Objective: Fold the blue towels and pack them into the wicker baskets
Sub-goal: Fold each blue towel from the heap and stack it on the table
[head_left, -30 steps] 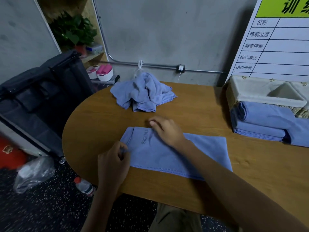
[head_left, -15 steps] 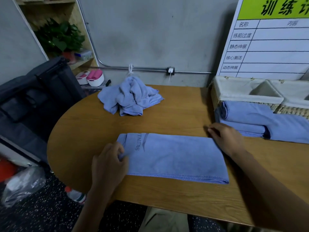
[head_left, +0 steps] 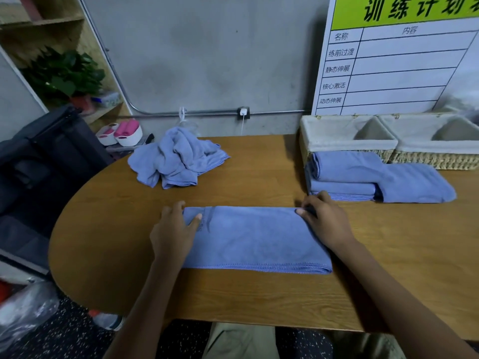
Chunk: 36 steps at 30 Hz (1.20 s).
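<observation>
We have one blue towel (head_left: 255, 238) folded into a long strip, lying flat on the wooden table (head_left: 259, 299) right in front of us; our left hand (head_left: 174, 233) rests on its left end with fingers spread and thumb on the cloth, our right hand (head_left: 322, 220) pinches the far right corner, fingers curled on the fabric. Looks like we're set for the next fold, end to end. Folded towels (head_left: 373, 180), a stack plus one beside it, sit on the table touching the front of the left wicker basket (head_left: 344, 145), not inside. Both it and the right wicker basket (head_left: 438, 149) show only white liner, so nothing seems packed. A crumpled pile of blue towels (head_left: 176, 158) waits at the far left of the table, unfolded. Rough call: folding about half done, packing not begun
</observation>
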### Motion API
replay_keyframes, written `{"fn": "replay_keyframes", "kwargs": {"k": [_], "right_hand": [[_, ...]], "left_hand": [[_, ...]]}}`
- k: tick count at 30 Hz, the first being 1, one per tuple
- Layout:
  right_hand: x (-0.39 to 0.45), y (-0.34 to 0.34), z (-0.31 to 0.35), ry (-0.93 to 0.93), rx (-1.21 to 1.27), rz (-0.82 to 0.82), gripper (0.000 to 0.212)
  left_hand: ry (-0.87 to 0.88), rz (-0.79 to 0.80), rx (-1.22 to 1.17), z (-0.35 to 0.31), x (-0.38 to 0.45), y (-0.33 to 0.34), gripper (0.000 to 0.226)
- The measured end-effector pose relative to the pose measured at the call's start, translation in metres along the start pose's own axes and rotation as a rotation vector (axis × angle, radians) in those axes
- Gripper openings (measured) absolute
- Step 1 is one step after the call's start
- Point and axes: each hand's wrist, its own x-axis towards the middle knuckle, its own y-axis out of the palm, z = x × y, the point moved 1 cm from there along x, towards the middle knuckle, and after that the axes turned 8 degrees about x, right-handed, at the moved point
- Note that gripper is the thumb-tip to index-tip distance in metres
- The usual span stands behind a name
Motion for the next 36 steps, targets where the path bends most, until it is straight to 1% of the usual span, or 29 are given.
{"fn": "replay_keyframes", "kwargs": {"k": [4,8,11,14,16,17,19,20,21,22,23,24,25,26,28,30,33,35,36], "right_hand": [[-0.001,-0.023,-0.022,0.054,0.007,0.002,0.015],[-0.003,-0.043,-0.044,0.077,0.041,0.018,0.013],[-0.003,-0.052,-0.057,0.076,0.077,0.029,0.012],[-0.005,-0.056,-0.065,0.057,0.098,0.018,0.013],[-0.008,-0.056,-0.067,0.044,0.125,-0.004,0.016],[-0.01,-0.055,-0.069,0.038,0.136,-0.019,0.019],[-0.012,-0.053,-0.07,0.013,0.14,-0.046,0.021],[-0.013,-0.052,-0.07,0.0,0.134,-0.054,0.022],[-0.014,-0.052,-0.07,-0.006,0.131,-0.058,0.022],[-0.013,-0.052,-0.07,-0.006,0.132,-0.056,0.023],[-0.013,-0.053,-0.07,-0.007,0.138,-0.05,0.023],[-0.012,-0.053,-0.069,-0.011,0.145,-0.041,0.023],[-0.013,-0.054,-0.07,-0.014,0.155,-0.032,0.024],[-0.013,-0.056,-0.07,-0.016,0.168,-0.028,0.024],[-0.015,-0.059,-0.071,-0.012,0.182,-0.027,0.025],[-0.019,-0.06,-0.069,0.002,0.182,-0.015,0.026],[-0.027,-0.061,-0.059,0.046,0.219,0.037,0.028],[-0.034,-0.064,-0.055,0.039,0.259,0.103,0.028],[-0.038,-0.066,-0.054,0.028,0.28,0.14,0.029]], "left_hand": [[0.048,-0.022,-0.032,-0.018,-0.02,0.006,0.055],[0.07,-0.024,-0.093,-0.035,-0.021,0.012,0.051],[0.184,-0.027,-0.157,-0.043,-0.021,0.018,0.042],[0.237,-0.045,-0.125,-0.042,-0.022,0.023,0.036],[0.268,-0.083,-0.024,-0.039,-0.02,0.023,0.038],[0.312,-0.128,0.033,-0.041,-0.02,0.021,0.045],[0.436,-0.213,0.05,-0.057,-0.025,0.017,0.057],[0.505,-0.206,0.034,-0.072,-0.033,0.014,0.055],[0.566,-0.148,0.021,-0.087,-0.041,0.014,0.049],[0.597,-0.04,0.016,-0.1,-0.049,0.019,0.044],[0.591,0.102,0.031,-0.108,-0.054,0.026,0.048],[0.58,0.226,0.1,-0.112,-0.057,0.033,0.059],[0.572,0.305,0.18,-0.113,-0.058,0.038,0.069],[0.569,0.342,0.223,-0.112,-0.055,0.042,0.072],[0.599,0.361,0.233,-0.107,-0.046,0.045,0.075],[0.668,0.358,0.229,-0.103,-0.031,0.043,0.08],[0.737,0.337,0.237,-0.093,0.002,0.044,0.084],[0.794,0.234,0.241,-0.092,0.009,0.04,0.08],[0.836,0.155,0.19,-0.098,0.002,0.036,0.07]]}}
